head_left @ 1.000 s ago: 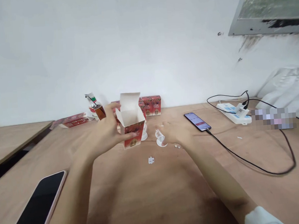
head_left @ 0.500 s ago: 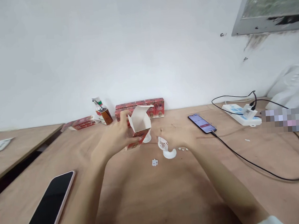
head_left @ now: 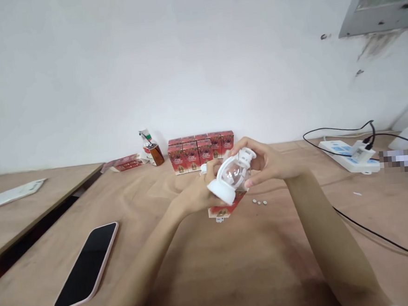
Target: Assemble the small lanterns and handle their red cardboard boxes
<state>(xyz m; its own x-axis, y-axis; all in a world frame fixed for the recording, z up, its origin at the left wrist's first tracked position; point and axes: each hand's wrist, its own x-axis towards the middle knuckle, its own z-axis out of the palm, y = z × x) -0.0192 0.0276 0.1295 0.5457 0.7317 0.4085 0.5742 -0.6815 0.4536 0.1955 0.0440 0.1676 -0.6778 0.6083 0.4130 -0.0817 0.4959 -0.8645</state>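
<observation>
Head view: from my remote seat I read the right hand [head_left: 269,162] as clamped on the white lantern [head_left: 236,173], thumb on the near side and fingers over the far side of its upper end; the lantern sits directly in that grip, tilted, its long axis running on a slant from the cap between the right fingers down to the flared base, which points left toward the left hand [head_left: 198,193]; so the right hand is the nearer one, already in contact, and the left hand lies just beyond the base, partly covered by it; I see the left fingers bent at the knuckles, but their tips are hidden, so I cannot tell whether they close on the red box [head_left: 225,210]; that box shows just below the lantern, between the two hands and close by the left fingers, leaning, and its opening is out of my sight; I judge that the relation to watch is this slant of base against box, since the base sits in front of the box's upper part; a white tab [head_left: 220,220] peeks out beneath the box, below the left fingers; three small discs [head_left: 259,202] lie below the right thumb; beyond the fingers of both hands, I see a row of red boxes [head_left: 190,157] by the wall.
</observation>
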